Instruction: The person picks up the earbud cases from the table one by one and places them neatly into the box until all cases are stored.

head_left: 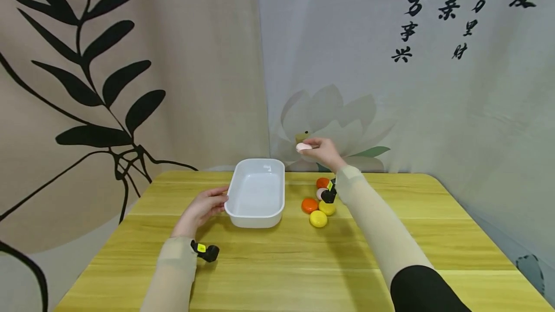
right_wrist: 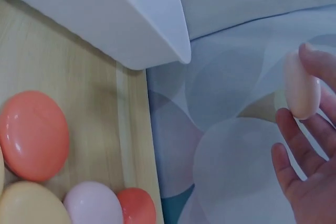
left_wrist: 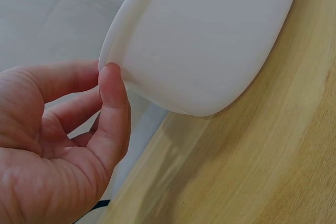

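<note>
My left hand (head_left: 207, 208) pinches the left rim of a white rectangular dish (head_left: 256, 223); in the left wrist view, thumb and fingers of the left hand (left_wrist: 68, 129) meet at the rim of the dish (left_wrist: 210, 40). Raised above the table's far edge, my right hand (head_left: 324, 152) holds a pale pinkish-white rounded piece (head_left: 303, 147) between thumb and fingers. The right wrist view shows this piece (right_wrist: 302, 85) in the right hand (right_wrist: 315, 145), apart from the dish (right_wrist: 94, 19). The dish's inside shows no pieces in the head view.
Right of the dish lie smooth rounded pieces: orange ones (head_left: 310, 205) (head_left: 323, 183), yellow ones (head_left: 318, 219) (head_left: 327, 208) and a pale pink one (head_left: 321, 193), partly behind the wrist camera. Behind the wooden table (head_left: 269, 273) hangs a printed curtain (head_left: 208, 61).
</note>
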`<move>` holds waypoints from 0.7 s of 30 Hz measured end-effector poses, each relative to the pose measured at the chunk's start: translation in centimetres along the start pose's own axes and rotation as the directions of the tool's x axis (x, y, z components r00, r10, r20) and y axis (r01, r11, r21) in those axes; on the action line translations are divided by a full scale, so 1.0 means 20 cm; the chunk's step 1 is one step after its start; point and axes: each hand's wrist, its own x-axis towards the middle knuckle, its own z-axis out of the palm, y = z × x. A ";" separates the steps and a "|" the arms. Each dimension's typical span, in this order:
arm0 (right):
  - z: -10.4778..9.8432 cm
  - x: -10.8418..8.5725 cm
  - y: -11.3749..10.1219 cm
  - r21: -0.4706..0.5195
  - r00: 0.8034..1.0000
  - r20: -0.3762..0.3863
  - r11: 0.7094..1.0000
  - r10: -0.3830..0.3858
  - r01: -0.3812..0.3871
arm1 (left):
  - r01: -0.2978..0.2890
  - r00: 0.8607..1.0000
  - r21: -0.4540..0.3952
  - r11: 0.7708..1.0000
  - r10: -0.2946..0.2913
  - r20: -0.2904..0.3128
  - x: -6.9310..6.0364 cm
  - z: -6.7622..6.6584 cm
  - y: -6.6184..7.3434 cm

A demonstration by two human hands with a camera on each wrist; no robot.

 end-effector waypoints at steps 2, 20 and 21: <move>0.02 0.00 0.01 0.010 1.000 0.003 1.000 -0.001 0.000 | -0.007 1.000 -0.001 1.000 0.007 0.003 0.00 0.00 0.00; 0.08 0.04 -0.01 -0.012 0.999 -0.001 0.999 0.035 -0.035 | -0.001 1.000 -0.004 1.000 0.001 -0.007 0.01 0.00 0.00; 0.08 0.04 -0.01 -0.010 0.999 -0.004 0.999 0.033 -0.033 | -0.002 1.000 -0.003 1.000 0.002 -0.007 0.01 0.00 0.00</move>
